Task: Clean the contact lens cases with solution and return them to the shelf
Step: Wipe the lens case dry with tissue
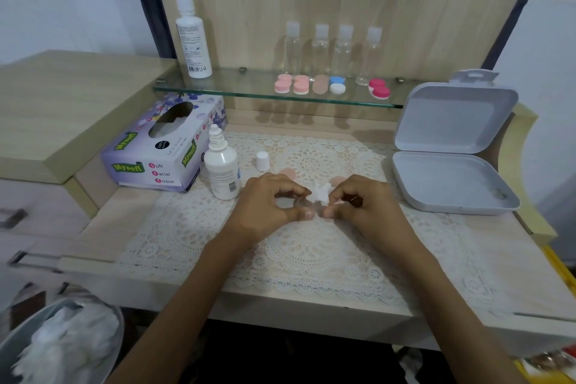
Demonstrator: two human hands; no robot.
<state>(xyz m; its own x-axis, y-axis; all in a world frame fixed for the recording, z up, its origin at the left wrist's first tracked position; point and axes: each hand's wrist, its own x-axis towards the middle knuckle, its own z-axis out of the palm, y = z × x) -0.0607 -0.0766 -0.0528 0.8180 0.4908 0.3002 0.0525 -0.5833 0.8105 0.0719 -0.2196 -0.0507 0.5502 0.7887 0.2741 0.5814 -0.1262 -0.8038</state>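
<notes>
Step in hand: by the look of it, wiping out a well of the open lens case (304, 204) with a scrap of tissue (321, 192).
Left hand (268, 206): fingers curled, thumb and fingertips pinching the clear case body just above the lace mat (311, 246).
Right hand (363, 206): fingers curled tight around the twisted tissue, whose end meets the case; which well it is in is hidden by the fingers.
Where the case is: between the two hands, over the middle of the tabletop (103, 224), near the uncapped solution bottle (222, 171). Its two peach caps (288, 173) lie on the mat just behind the hands.
Shelf: the glass shelf (249, 93) above carries the other cases (321, 84) in a row.
Doing it well: the left hand's pinch should hold the case steady by its edges, keeping fingertips out of the wells. The tissue should turn gently against the well wall and lift out without leaving fibres behind.
Watch for: the light, clear case slipping, and each cap going back on its own well before shelving.
</notes>
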